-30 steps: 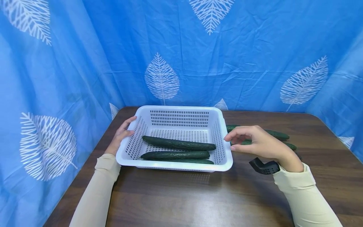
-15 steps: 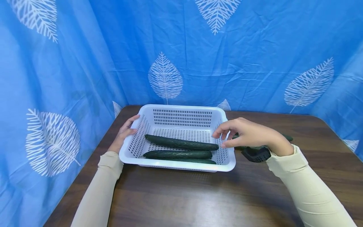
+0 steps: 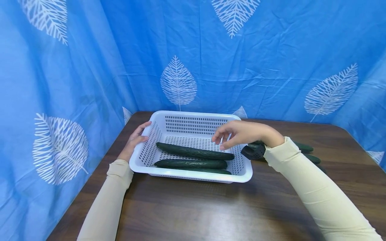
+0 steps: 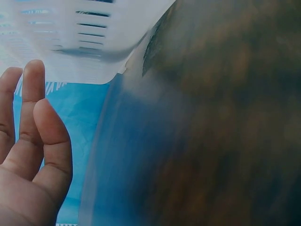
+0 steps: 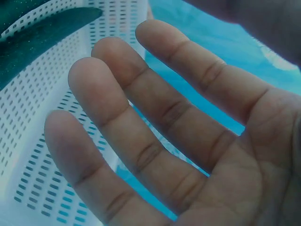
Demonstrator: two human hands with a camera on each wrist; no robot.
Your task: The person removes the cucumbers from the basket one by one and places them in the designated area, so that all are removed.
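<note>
Dark wood-grain desk (image 3: 211, 214) fills lower frame. Blue curtain (image 3: 271, 67) with white leaf prints (large, feathery) closes off the back and both sides. Two cucumbers (image 3: 304, 147) lie at right of centre, partly hidden.

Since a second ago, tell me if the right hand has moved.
Yes. The right hand moved left, from beside the basket's right wall to over its inside, above the cucumbers.

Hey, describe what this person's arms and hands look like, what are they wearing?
Both arms are covered by snug cream sleeves, the left sleeve and the right sleeve, ending at the wrists. The left hand and right hand are bare, with no gloves or rings visible. A black perforated device sits under the right wrist.
</note>
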